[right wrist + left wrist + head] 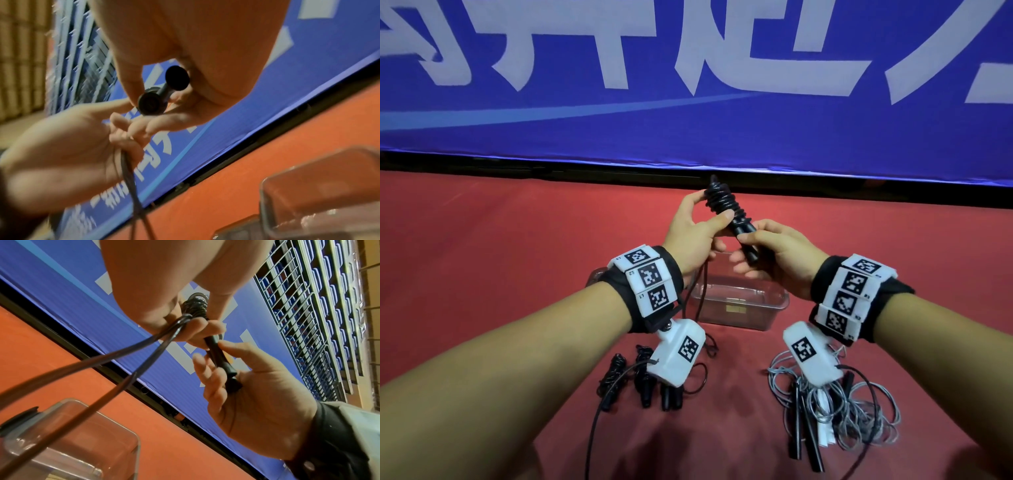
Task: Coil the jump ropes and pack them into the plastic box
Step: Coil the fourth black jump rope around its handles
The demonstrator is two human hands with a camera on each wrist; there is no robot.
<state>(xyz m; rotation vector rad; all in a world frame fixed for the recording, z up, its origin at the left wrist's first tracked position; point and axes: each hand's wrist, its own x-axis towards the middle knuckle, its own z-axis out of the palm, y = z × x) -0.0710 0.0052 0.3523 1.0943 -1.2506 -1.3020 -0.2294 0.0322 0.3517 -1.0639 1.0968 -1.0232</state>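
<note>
Black jump rope (726, 205): cord wound round its paired handles, raised above the clear plastic box (739, 308) on the red floor; left hand (688, 236) fingers curled round the wound upper part, loose cord trailing down below; right hand (774, 253) fingers curled round the handle ends; coiled black ropes (640, 380) near left, tangled grey ropes (835, 407) near right

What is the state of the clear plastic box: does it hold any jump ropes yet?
Empty, as far as shown: the plastic box shows only its clear walls and floor, though both hands hide part of it.
</note>
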